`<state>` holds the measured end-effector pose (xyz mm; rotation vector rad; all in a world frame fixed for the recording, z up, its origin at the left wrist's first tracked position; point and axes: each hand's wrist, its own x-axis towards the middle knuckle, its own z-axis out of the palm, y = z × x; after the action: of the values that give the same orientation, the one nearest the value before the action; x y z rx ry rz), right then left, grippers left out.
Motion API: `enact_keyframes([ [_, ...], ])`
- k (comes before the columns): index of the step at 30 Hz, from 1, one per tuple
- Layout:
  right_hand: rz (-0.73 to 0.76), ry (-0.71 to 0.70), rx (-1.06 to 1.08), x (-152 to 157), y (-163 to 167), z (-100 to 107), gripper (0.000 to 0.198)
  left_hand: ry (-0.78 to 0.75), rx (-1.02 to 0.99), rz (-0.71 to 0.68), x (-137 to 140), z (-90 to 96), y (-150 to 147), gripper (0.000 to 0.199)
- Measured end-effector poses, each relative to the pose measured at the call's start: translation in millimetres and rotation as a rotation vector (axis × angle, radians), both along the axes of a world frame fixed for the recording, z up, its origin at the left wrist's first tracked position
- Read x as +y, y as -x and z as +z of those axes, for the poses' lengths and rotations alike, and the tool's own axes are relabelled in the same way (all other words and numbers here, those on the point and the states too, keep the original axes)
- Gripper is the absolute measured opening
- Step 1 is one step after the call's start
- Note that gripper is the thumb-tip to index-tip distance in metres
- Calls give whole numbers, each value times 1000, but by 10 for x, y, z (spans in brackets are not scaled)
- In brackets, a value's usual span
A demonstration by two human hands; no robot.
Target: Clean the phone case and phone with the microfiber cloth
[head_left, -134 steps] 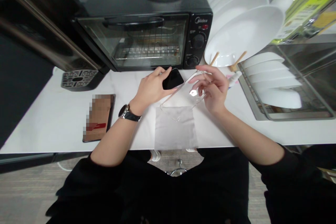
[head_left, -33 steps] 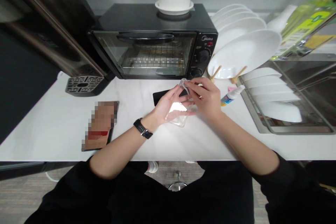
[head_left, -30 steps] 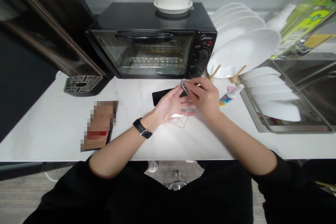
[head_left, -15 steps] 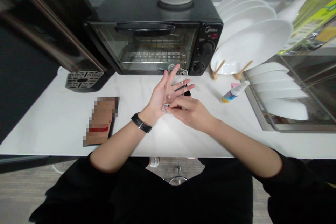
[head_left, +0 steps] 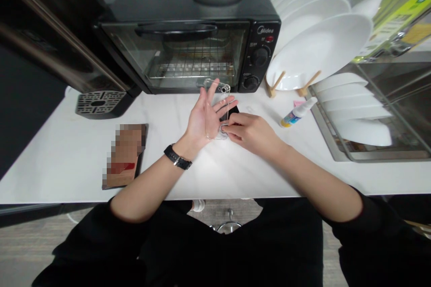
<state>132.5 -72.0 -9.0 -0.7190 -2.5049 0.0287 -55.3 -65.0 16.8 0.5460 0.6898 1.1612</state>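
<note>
The clear phone case (head_left: 216, 110) is in the middle of the scene, raised over the bench (head_left: 232, 179) and lying across the upturned palm of the left hand (head_left: 199, 119), with its camera cutouts at the far end. The left hand is spread, fingers apart behind the see-through case, their tips showing past its right edge; whether the thumb grips the rim I cannot tell. The right hand (head_left: 248, 131) pinches the near right corner of the case between thumb and forefinger, where something pale shows, too small to name.

As for how far the work has come, the case is apart from the dark phone-like object (head_left: 234, 110), which lies on the bench just beyond the left hand and is mostly hidden by its fingers. The handling of the case looks to be under way, at that one corner; how much of the rest is finished or left does not show. A small spray bottle (head_left: 295, 115) stands tilted in view to the right, apart from both hands, and the toaster oven (head_left: 191, 56) sits on the far side
</note>
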Motion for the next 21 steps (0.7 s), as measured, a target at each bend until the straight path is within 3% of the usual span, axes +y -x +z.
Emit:
enact_keyframes([
  [13,-378,-104,252,212,-110,-16,24,78,-4,-196,-141,-72,-159,59],
  [21,-374,-90,436,153,-54,53,19,142,-130,-369,-148,-216,-203,52],
])
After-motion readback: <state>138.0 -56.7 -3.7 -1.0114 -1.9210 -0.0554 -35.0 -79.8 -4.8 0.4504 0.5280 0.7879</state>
